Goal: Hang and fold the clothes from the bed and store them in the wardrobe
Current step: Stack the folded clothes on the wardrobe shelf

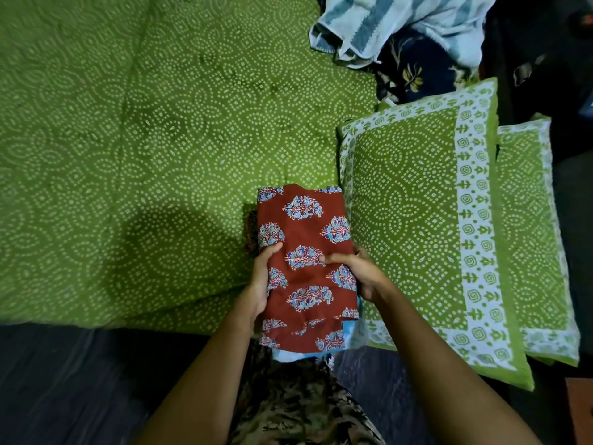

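Grip: left hand (260,279), right hand (358,275) curled round red garment (305,224) at long sides; long axis points away.

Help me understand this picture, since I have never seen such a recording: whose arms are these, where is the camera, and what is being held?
There is no machine here. A person wears one wide-angle camera on the head, so you look down along their own bare arms. The left hand and the right hand grip a folded red printed garment from either side, thumbs on top. A light blue cloth shows beneath it. All this is at the near edge of a bed with a green dotted sheet. To the right lies a green pillow, with a second pillow beside it. At the far end is a loose heap, not yet folded: a blue-and-white striped cloth and a dark blue flowered cloth.
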Tool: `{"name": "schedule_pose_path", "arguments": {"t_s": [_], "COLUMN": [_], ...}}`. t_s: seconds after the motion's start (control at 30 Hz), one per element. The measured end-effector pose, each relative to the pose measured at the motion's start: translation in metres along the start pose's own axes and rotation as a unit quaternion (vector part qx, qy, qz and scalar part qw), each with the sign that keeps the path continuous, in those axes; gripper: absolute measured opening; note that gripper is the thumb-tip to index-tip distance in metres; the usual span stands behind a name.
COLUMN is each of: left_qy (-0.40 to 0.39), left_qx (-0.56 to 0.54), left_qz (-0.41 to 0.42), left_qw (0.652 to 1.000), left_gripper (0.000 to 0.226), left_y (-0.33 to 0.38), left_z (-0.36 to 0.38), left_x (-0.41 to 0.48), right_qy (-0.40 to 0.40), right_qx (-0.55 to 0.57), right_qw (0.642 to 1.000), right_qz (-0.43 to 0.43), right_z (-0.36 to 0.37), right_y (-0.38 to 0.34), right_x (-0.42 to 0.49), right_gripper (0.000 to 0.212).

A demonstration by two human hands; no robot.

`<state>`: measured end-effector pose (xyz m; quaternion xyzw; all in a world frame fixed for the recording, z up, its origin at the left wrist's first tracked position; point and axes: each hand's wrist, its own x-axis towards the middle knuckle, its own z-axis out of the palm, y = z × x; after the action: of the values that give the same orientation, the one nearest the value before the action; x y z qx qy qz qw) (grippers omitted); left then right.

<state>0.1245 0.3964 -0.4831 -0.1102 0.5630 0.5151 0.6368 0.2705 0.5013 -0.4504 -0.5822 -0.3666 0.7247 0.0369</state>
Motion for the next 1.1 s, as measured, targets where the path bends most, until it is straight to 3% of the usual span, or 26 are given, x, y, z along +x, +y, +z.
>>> {"name": "schedule_pose_path", "arguments": {"t_s": [0.1,0.23,0.37,0.53,0.63,0.77,0.87,1.0,1.1], "left_qy": [0.000,-0.019,-0.038,-0.066,-0.035,0.006,0.051,0.137,0.192], "left_qx": [0.024,0.029,-0.013,-0.043,-0.058,-0.125,-0.193,-0.259,-0.310], "left_qz": [0.002,0.024,0.059,0.116,0.140,0.176,0.221,0.275,0.292], "left_qw": [1.000,0.999,0.997,0.990,0.988,0.976,0.955,0.916,0.884], "left_gripper": [0.034,0.047,0.038,0.028,0.014,0.014,0.017,0.028,0.036], "left_y": [0.003,0.015,0.038,0.059,0.059,0.042,0.017,-0.037,-0.077], "left_z": [0.001,0.007,0.017,0.018,0.019,0.026,0.035,0.042,0.048], "left_x": [-0.008,-0.033,-0.071,-0.125,-0.158,-0.196,-0.228,-0.279,-0.318], "right_qy": [0.004,-0.008,-0.043,-0.111,-0.143,-0.190,-0.236,-0.338,-0.407], "right_qx": [0.029,0.064,0.070,0.028,-0.015,-0.050,-0.102,-0.188,-0.229], "right_qw": [1.000,0.998,0.997,0.991,0.985,0.973,0.960,0.917,0.881], "right_qz": [0.010,0.020,-0.011,-0.068,-0.098,-0.121,-0.112,-0.099,-0.078], "right_z": [0.000,0.002,0.008,0.023,0.032,0.039,0.042,0.048,0.054], "right_y": [-0.003,-0.011,-0.033,-0.067,-0.082,-0.091,-0.092,-0.079,-0.060], "right_x": [-0.008,-0.029,-0.058,-0.100,-0.118,-0.134,-0.146,-0.180,-0.211], "right_gripper": [0.038,0.065,0.056,0.070,0.071,0.058,0.068,0.051,0.057]}}
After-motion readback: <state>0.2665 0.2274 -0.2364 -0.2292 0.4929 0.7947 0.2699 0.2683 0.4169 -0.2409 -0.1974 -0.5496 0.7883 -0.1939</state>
